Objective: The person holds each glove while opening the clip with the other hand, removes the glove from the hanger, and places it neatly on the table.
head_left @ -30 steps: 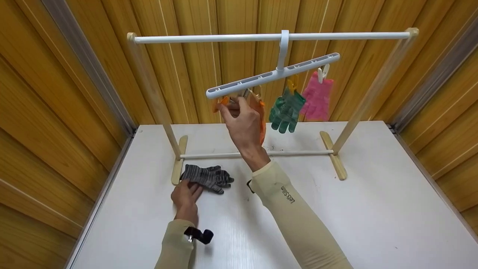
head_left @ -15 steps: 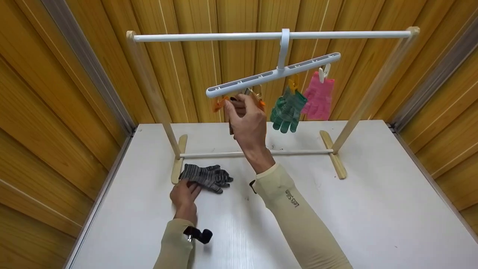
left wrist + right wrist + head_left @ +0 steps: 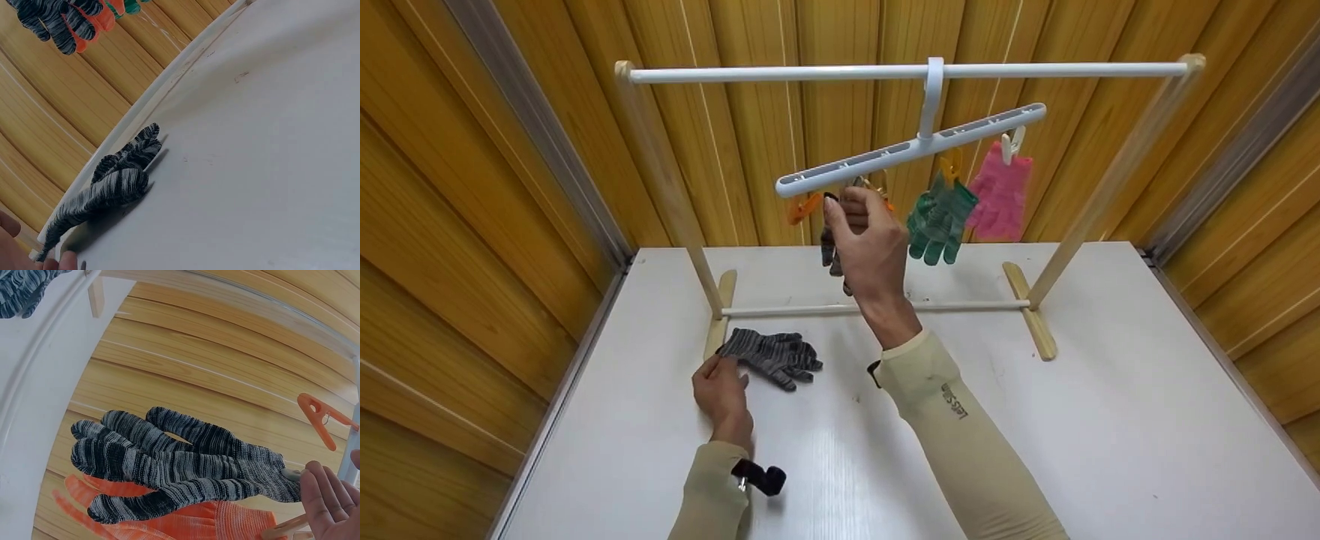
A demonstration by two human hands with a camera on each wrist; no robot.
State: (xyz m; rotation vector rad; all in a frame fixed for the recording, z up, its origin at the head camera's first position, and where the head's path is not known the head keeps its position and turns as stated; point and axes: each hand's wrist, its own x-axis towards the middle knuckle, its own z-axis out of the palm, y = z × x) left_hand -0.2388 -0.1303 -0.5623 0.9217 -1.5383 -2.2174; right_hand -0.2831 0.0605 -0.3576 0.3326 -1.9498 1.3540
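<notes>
A grey-and-black striped glove point(image 3: 776, 358) lies on the white table in the head view. My left hand point(image 3: 721, 394) pinches its cuff; the left wrist view shows the cuff end at my fingertips. Below the left half of the hanger point(image 3: 847, 167), a matching striped glove point(image 3: 185, 461) hangs from a pale clip point(image 3: 291, 474). My right hand point(image 3: 874, 244) holds this clip, its fingers covering most of it. Left of that hand hangs an orange clip point(image 3: 804, 208) with nothing in it. Behind the hanging striped glove is an orange glove point(image 3: 185, 522).
A green glove point(image 3: 939, 225) and a pink glove point(image 3: 1000, 191) hang clipped farther right. The hanger hooks over the white top rail point(image 3: 780, 73) of a wooden-legged rack. A lower bar point(image 3: 787, 310) crosses just above the table point(image 3: 1080, 442). Wood-patterned walls point(image 3: 480, 247) enclose it.
My right hand has shifted right, away from the orange clip, and the hanging striped glove has come into sight below it. My left hand has drawn the table glove's cuff slightly left.
</notes>
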